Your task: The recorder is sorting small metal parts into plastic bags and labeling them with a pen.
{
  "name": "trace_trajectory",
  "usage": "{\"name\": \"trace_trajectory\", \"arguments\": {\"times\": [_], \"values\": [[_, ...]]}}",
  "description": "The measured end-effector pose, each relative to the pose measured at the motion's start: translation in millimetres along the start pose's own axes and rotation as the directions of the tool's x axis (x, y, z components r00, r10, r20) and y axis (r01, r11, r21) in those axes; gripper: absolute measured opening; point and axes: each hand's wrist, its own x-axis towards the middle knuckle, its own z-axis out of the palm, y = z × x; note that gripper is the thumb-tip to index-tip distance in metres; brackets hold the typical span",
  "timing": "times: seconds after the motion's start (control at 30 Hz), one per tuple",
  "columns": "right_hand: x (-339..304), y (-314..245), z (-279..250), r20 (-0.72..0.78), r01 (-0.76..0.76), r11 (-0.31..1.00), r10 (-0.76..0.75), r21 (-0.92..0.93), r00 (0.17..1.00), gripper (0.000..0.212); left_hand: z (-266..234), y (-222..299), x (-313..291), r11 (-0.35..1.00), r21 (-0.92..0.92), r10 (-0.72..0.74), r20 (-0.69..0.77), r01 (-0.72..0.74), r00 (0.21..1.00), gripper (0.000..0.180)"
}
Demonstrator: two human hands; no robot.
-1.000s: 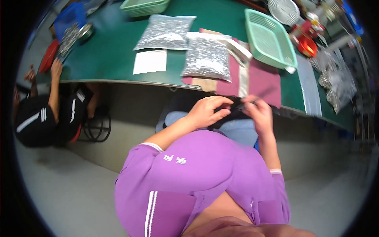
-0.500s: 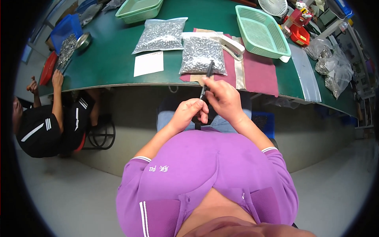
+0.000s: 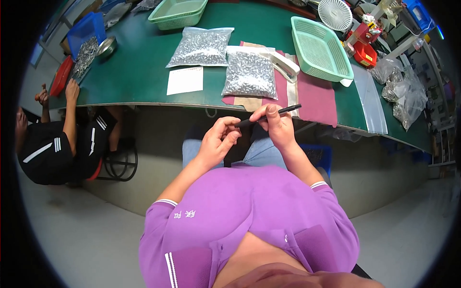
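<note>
The middle of the black pen [image 3: 290,109] is covered by the fingers of the right hand [image 3: 278,127], and its other end is partly hidden at the left hand [image 3: 218,141]. The maroon cloth [image 3: 319,98] is partly covered by the nearer plastic bag [image 3: 249,74], whose metal pieces are too small to be identified. The stacked green baskets [image 3: 177,21] are cut off by the top edge. A seated co-worker [image 3: 45,153] is cropped by the dark rim.

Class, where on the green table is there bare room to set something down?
Bare: the green table between metal bowl and white paper, and between left and right green baskets. Crowded: the right end, with clear bags, and the middle front, with silvery bags.
</note>
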Motion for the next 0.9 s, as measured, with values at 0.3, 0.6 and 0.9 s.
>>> {"name": "trace_trajectory", "arguments": {"times": [0.3, 0.6, 0.9], "values": [[5.7, 16.6, 6.4, -0.022, 0.011, 0.989, -0.014, -0.146, 1.0, 0.037, -0.4, 13.2, 19.8, 0.924, 0.379, 0.033, 0.065, -0.056, 0.997, 0.018], [48.4, -1.7, -47.0, -0.512, 0.33, 0.941, -0.324, -0.082, 0.796, 0.034, -23.7, 15.4, 33.8, 0.932, -0.024, -0.357, 0.111, 0.362, 0.927, 0.021], [95.0, -12.2, -43.0, -0.172, 0.154, 0.982, -0.172, -0.112, 0.97, 0.047, -41.9, -9.8, 92.3, 0.788, 0.534, 0.381, -0.033, -0.306, 0.924, 0.016]]}}
